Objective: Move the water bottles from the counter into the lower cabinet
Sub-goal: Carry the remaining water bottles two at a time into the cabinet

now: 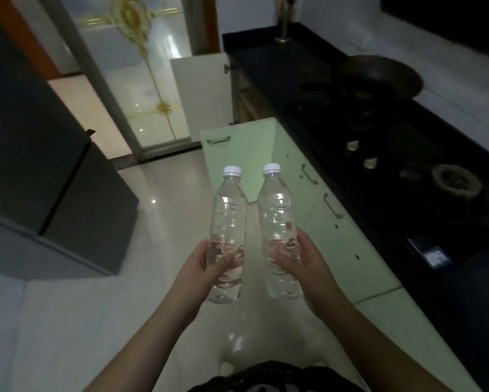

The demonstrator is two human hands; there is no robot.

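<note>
Two clear water bottles carried upright, clear of the counter (407, 171).
One bottle was gripped low by the left hand (206, 263), one (278, 230) by the right hand (305, 261), caps up for cabinet (237, 154) placement.

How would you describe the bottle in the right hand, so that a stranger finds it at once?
Start at the green cabinets under the black counter. Before them, two clear bottles are held side by side. It is the right bottle, in the right hand, nearer the cabinets and bearing a small reddish mark.
</note>
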